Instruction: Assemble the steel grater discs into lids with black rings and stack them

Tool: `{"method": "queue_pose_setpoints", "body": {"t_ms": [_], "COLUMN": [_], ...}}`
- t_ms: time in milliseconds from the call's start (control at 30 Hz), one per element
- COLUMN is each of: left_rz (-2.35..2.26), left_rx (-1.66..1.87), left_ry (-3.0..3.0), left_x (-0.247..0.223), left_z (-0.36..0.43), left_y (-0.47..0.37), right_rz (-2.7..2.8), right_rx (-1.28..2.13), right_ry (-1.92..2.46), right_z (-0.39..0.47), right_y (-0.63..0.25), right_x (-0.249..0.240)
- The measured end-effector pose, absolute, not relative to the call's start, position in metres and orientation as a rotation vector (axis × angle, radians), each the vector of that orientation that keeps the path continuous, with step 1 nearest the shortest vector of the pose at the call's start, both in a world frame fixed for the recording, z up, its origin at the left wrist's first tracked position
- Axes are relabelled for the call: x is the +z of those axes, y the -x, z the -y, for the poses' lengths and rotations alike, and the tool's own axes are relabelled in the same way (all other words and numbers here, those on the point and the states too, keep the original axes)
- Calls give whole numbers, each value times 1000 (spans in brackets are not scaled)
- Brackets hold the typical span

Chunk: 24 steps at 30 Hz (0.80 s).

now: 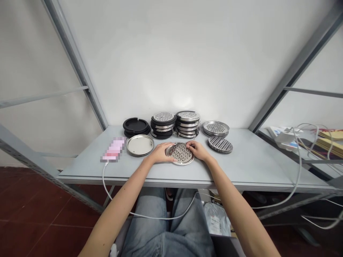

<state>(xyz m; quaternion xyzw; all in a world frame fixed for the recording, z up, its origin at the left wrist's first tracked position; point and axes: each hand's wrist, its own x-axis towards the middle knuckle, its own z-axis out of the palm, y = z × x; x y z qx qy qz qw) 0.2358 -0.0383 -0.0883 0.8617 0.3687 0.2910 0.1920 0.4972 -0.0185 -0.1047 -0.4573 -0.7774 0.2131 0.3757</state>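
Observation:
A round metal disc with a perforated, grater-like face (182,153) lies on the grey table in front of me. My left hand (162,153) grips its left rim, thumb along the near edge and fingers at the far side. At the disc's upper right edge is my right hand (197,149), its fingers drawn together on the rim; whether they pinch a small part there is too small to tell. Just left of my left hand sits a plain round metal plate (140,145). Slotted metal discs (220,144) are stacked to the right of my right hand.
Along the wall stand black round holders (136,126), two tall stacks of holders and metal discs (162,125) (188,124), and rimmed metal discs (215,128). A blurred phone (114,149) with a white cable (104,178) lies left. Metal shelf posts (294,67) flank the table.

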Motion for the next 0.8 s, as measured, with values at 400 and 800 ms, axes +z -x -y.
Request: {"method": "queue_pose_setpoints", "body": {"t_ms": [400,800], "left_rz": [-1147,-1289], "left_rx": [832,996], "left_ry": [-2390,-2314], "left_x": [-88,-99], "left_z": [39,35], "left_y": [-237,-239], "right_rz": [1640,981], "right_rx": [647,1138], "right_ry": [1219,998], "right_z": [15,24], "right_y": [-501,-500], "right_x": [-104,-86]}}
